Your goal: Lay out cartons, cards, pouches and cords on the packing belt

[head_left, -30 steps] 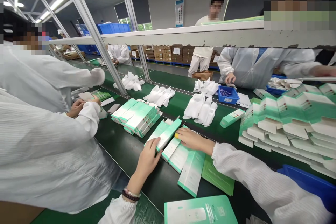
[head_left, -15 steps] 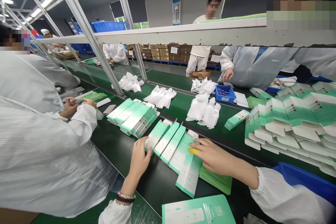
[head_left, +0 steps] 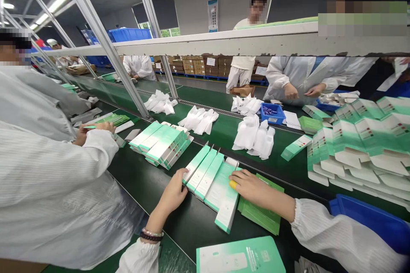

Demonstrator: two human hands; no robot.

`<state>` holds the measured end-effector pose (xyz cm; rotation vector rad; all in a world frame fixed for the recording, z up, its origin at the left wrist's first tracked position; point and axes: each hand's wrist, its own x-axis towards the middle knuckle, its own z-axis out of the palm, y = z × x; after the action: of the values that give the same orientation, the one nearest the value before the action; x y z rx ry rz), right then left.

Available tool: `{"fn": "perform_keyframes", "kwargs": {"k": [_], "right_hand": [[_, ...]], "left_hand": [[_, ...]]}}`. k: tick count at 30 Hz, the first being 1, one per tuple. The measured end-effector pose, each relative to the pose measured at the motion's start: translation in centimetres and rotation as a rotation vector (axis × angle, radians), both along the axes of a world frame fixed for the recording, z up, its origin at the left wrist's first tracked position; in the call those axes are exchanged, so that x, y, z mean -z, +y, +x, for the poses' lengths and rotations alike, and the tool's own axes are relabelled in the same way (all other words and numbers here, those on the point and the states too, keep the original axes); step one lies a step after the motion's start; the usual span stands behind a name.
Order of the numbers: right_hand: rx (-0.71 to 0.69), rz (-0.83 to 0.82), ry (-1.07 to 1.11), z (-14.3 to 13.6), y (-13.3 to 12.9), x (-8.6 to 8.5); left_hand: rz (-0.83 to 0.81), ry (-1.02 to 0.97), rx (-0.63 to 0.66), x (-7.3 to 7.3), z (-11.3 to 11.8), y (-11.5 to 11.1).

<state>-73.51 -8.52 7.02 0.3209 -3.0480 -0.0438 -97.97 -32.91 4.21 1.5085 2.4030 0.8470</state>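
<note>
Slim green-and-white cartons (head_left: pixel 209 175) stand side by side in a row on the dark bench, several with end flaps raised. My left hand (head_left: pixel 174 190) has its thumb and fingers at the near left edge of the leftmost carton. At the other end, my right hand (head_left: pixel 251 185), a yellow cover on one finger, curls over the upper part of the rightmost carton (head_left: pixel 226 215), which juts toward me. My right thumb is hidden. Green printed sheets or packets (head_left: pixel 264 217) lie under my right forearm. A larger green-and-white box (head_left: pixel 240 256) lies flat nearest me.
A stack of similar cartons (head_left: pixel 160 143) sits left of the row. White pouches (head_left: pixel 246 130) lie on the green belt, near a small blue bin (head_left: pixel 273 113). Open cartons (head_left: pixel 358 145) pile up at right above a blue tray (head_left: pixel 368 222). A co-worker's sleeve (head_left: pixel 64 158) is close on my left.
My left hand has shifted right, bringing the leftmost carton tight against its neighbours. My right hand has moved slightly left and down over the rightmost carton, uncovering more of the green sheets.
</note>
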Motion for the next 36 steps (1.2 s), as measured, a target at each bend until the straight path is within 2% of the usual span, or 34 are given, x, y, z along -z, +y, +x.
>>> {"fn": "perform_keyframes", "kwargs": {"k": [4, 6, 8, 12, 16, 19, 25, 27, 32, 36], "right_hand": [[0.019, 0.003, 0.014, -0.8, 0.0, -0.5], [0.026, 0.008, 0.024, -1.0, 0.1, -1.1], [0.018, 0.012, 0.036, -1.0, 0.2, -2.2], [0.011, -0.020, 0.065, -0.1, 0.4, -4.7], [0.063, -0.059, 0.087, 1.4, 0.2, -5.9], [0.075, -0.077, 0.096, 1.9, -0.2, -5.6], [0.103, -0.095, 0.166, 1.0, -0.7, -3.7], [0.095, -0.112, 0.183, 0.8, -0.6, -2.9], [0.090, -0.190, 0.227, -0.2, 0.1, -0.8], [0.061, -0.204, 0.234, -1.8, -0.5, -1.0]], "left_hand": [[0.028, 0.049, 0.033, -0.8, -0.8, -0.5], [0.102, 0.191, 0.026, -1.6, -0.2, -0.2], [0.134, 0.375, 0.100, -2.3, 1.1, 0.6], [-0.041, 0.599, 0.344, -2.5, 4.9, 2.9], [-0.170, 0.645, 0.408, -1.3, 6.9, 4.6], [-0.272, 0.529, 0.367, -0.8, 7.2, 5.4], [-0.349, 0.468, 0.139, -0.8, 6.7, 6.9], [-0.362, 0.457, 0.085, -1.1, 6.5, 6.9], [-0.397, 0.413, 0.048, -1.6, 5.8, 6.2], [-0.456, 0.359, -0.023, -1.4, 5.0, 5.9]]}}
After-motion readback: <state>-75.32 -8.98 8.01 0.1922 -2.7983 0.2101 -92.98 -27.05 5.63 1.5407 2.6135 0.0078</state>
